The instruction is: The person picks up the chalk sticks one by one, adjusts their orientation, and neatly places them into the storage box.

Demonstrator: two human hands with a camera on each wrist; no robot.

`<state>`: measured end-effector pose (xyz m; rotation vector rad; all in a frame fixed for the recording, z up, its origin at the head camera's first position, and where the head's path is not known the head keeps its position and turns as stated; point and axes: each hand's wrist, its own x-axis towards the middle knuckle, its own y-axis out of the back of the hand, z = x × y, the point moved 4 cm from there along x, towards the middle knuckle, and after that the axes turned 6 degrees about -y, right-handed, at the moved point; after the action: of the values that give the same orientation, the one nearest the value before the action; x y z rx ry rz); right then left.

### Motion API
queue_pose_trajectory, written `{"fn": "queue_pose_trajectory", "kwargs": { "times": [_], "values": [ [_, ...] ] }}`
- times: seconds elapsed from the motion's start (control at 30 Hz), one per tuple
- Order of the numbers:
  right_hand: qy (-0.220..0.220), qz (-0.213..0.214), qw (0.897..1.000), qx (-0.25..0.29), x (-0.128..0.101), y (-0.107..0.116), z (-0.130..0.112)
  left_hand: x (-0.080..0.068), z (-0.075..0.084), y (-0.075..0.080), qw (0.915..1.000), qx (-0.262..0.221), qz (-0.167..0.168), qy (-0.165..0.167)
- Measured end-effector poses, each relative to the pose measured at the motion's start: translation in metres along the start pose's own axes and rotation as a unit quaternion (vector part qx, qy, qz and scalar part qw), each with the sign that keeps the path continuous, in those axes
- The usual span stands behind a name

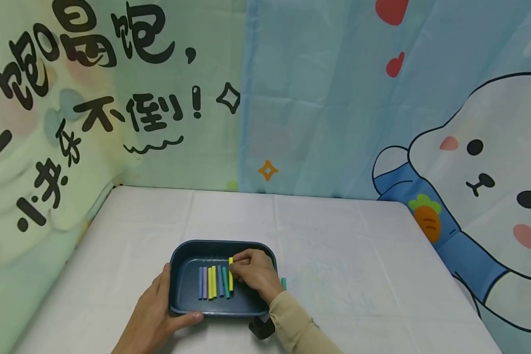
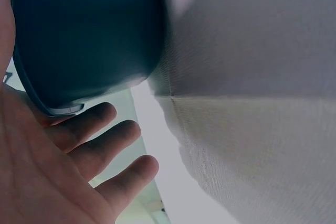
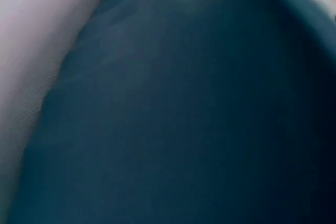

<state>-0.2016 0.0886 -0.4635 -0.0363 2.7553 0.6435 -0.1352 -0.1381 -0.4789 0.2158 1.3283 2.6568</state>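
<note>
White bench [image 1: 336,246]: tray [image 1: 181,300] holds six sticks; right hand [image 1: 254,273] pinches seventh, yellow stick [image 1: 231,275]; left hand [image 1: 152,314] grips tray; teal stick [image 1: 283,283] left outside.

The right hand [image 1: 254,273] is showing bare, and behind it the forearm is wearing a long beige sleeve [image 1: 298,327] that is ending snugly at the wrist. A small dark mark is sitting on the sleeve's fabric just behind the cuff. Under that wrist, a black wrist-worn device [image 1: 262,328] is peeking out beside the sleeve. The left hand [image 1: 152,317] is showing bare with no sleeve reaching its wrist; the left wrist view is showing its fingers [image 2: 113,148] bare, without rings.
</note>
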Motion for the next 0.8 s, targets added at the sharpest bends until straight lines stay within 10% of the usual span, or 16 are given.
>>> {"fn": "queue_pose_trajectory", "kwargs": {
  "times": [0.8],
  "values": [
    [-0.006,0.012,0.996,-0.083,0.0059,-0.0092,0.0063,-0.0003,-0.0006,0.0005,0.9999,0.005,-0.010,0.005]
  ]
}}
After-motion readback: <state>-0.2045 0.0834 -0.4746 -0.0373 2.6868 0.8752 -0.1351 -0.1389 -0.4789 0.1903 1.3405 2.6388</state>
